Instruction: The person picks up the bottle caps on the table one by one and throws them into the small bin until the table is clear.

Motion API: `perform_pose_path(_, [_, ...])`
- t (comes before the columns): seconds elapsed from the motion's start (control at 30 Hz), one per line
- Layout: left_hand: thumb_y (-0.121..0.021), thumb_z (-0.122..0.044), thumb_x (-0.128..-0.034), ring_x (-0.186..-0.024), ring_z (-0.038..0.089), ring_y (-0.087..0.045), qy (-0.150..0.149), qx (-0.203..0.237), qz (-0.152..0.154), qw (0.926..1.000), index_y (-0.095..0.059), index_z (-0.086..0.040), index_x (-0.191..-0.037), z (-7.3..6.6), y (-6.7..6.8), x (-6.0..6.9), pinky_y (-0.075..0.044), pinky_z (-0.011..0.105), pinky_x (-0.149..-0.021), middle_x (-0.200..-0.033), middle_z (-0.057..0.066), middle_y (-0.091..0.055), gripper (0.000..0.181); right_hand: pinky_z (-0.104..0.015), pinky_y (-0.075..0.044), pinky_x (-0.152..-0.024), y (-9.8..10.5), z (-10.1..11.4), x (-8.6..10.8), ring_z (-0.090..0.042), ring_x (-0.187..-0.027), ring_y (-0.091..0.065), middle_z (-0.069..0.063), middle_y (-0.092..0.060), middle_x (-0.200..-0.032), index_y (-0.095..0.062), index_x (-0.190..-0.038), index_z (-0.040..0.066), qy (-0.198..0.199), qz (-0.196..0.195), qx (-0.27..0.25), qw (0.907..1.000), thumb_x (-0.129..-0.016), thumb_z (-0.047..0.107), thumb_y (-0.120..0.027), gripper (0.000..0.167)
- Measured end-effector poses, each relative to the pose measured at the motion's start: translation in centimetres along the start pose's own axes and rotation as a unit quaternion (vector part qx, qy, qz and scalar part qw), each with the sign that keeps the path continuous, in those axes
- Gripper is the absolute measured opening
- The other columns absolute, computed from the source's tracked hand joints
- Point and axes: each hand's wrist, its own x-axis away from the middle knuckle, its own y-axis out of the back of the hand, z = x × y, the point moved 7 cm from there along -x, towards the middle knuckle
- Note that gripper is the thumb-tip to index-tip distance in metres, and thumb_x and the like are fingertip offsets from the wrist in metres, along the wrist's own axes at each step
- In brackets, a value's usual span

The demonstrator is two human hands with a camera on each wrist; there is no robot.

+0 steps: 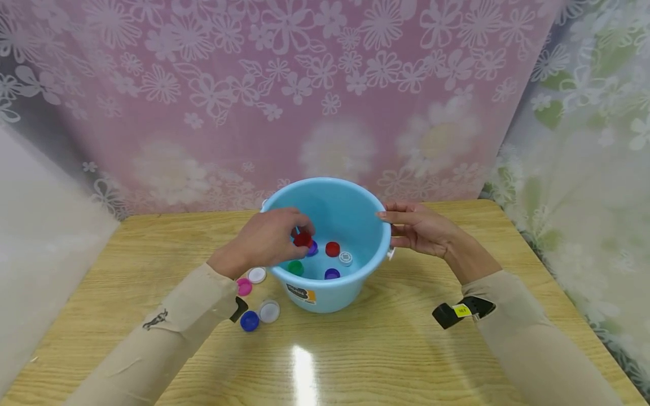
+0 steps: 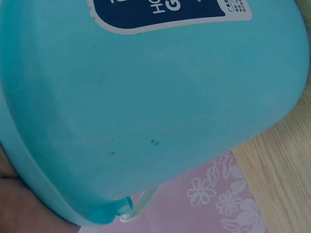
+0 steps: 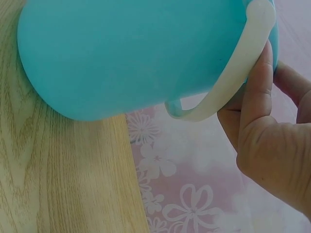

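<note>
A light blue bucket stands upright on the wooden table. My left hand reaches over its rim and pinches a red bottle cap inside. Below lie another red cap, a white cap, a green cap and purple caps, one of them a purple cap near the front wall. On the right side my right hand grips the bucket's rim between thumb and fingers. In the right wrist view its fingers lie by the white handle. Only a bit of the left hand shows in the left wrist view.
Left of the bucket, several caps lie on the table: a pink cap, a blue cap, a white cap and a larger white cap. A pink floral curtain hangs behind the table's back edge.
</note>
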Motion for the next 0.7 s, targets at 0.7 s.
perform_pose_path(0.7, [-0.067,-0.012,-0.0888,-0.087,0.017,-0.057,-0.083,0.108,-0.270,0.9532,-0.065,-0.007,-0.108,1.0,2.6,1.9,-0.052,0.031,-0.073,-0.099,0.005,-0.058,0.020,-0.031,-0.058,-0.068,-0.2,0.0,0.4,-0.023,-0.083,-0.068,-0.015,-0.059,-0.101,-0.055,-0.112,0.001,-0.004,0.009,-0.006,0.9999,-0.096,0.009,-0.058,0.018])
